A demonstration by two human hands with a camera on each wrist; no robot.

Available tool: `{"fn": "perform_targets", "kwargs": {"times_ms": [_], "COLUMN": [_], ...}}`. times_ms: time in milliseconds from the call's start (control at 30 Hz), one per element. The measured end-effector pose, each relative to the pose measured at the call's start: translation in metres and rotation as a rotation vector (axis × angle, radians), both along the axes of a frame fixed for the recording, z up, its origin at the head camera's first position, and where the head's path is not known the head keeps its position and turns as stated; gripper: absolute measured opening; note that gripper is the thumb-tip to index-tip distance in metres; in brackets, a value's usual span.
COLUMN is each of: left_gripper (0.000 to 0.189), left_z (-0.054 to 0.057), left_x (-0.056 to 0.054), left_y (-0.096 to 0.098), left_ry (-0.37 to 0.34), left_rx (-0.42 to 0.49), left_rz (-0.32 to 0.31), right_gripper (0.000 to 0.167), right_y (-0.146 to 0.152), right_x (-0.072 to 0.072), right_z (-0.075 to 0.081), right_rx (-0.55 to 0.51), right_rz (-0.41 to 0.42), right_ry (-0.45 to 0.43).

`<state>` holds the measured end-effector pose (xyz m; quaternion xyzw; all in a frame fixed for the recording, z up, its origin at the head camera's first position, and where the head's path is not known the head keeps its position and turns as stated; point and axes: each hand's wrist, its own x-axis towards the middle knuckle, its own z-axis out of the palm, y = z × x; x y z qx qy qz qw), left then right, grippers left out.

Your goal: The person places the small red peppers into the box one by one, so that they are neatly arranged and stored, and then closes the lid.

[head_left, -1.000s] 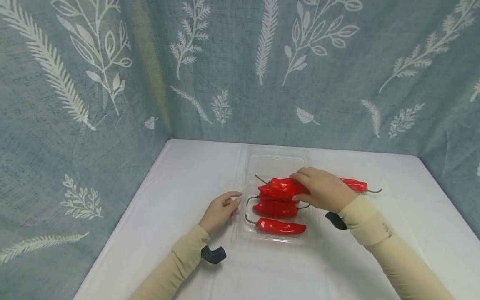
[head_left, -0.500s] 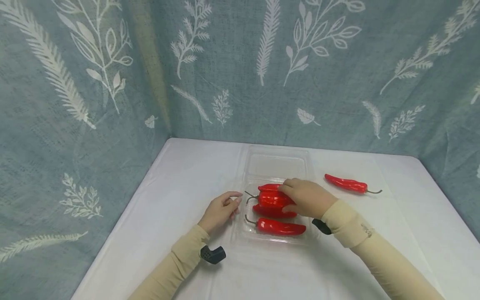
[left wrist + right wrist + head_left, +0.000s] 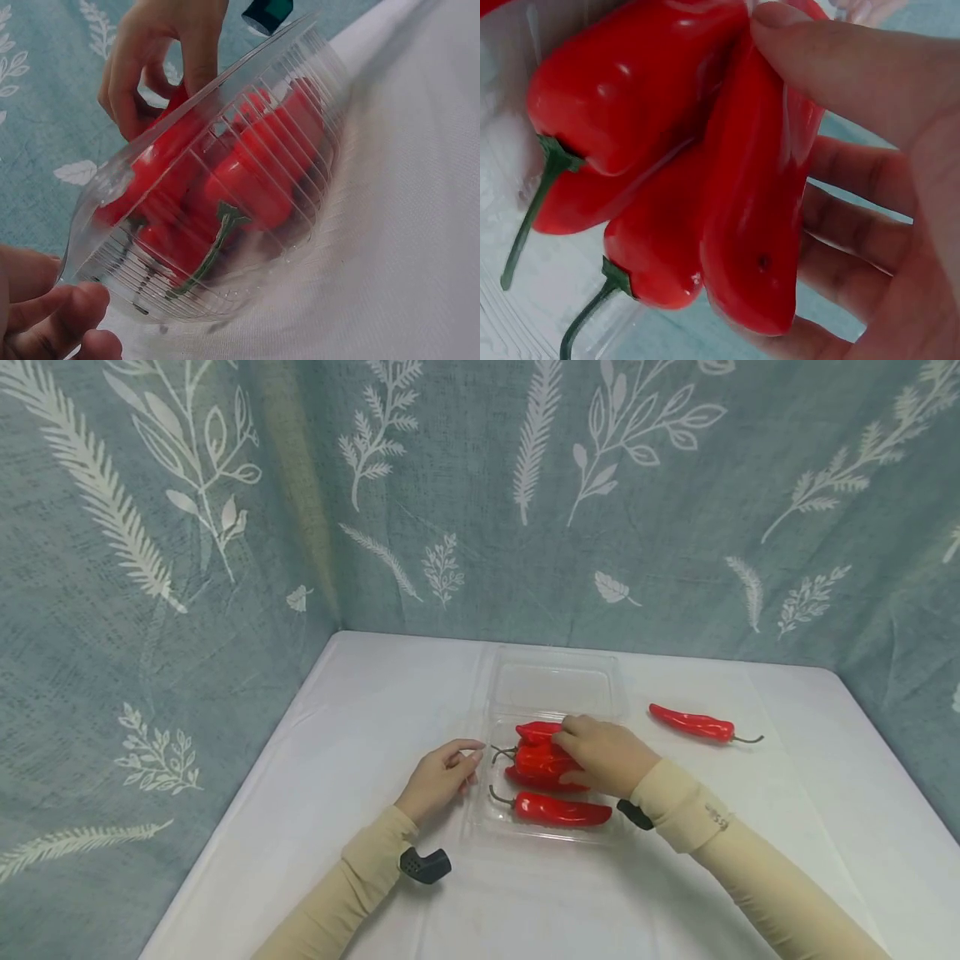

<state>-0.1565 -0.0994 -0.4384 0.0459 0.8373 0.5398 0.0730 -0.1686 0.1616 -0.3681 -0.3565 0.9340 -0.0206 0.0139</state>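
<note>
Right wrist view: the long red pepper [image 3: 750, 232] is clamped between thumb and fingers of your right hand [image 3: 606, 753] — against other red peppers [image 3: 622, 90] at the clear plastic clamshell [image 3: 553, 685]. Your left hand [image 3: 441, 777], fingers loosely curved, rests by its left edge; a lone red pepper [image 3: 690, 723] lies right, on the white table [image 3: 832, 777].

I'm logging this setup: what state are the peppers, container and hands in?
Clear container: open, far half folded back.
Front pepper: lying in the container, untouched.
Clustered peppers: bunched, partly hidden.
Lone pepper: lying on the table.
Right hand: gripping at the cluster; exact pepper unclear.
Left hand: loosely curled beside the container; contact unclear.
</note>
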Motion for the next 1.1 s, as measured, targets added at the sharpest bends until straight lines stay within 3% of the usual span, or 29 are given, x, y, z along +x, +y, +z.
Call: {"fn": "perform_targets", "kwargs": {"times_ms": [300, 1100], "left_gripper": [0.027, 0.027], "left_z": [0.000, 0.002], "left_x": [0.000, 0.001], "left_y": [0.000, 0.001], "left_ry": [-0.003, 0.005], "left_rx": [0.005, 0.004], "left_rz": [-0.006, 0.001], "right_gripper": [0.051, 0.056], "right_y": [-0.002, -0.004], "right_x": [0.002, 0.004], "right_z": [-0.004, -0.011], "right_rx": [-0.019, -0.048], "right_rz": [0.026, 0.027], "right_ry": [0.069, 0.059]}}
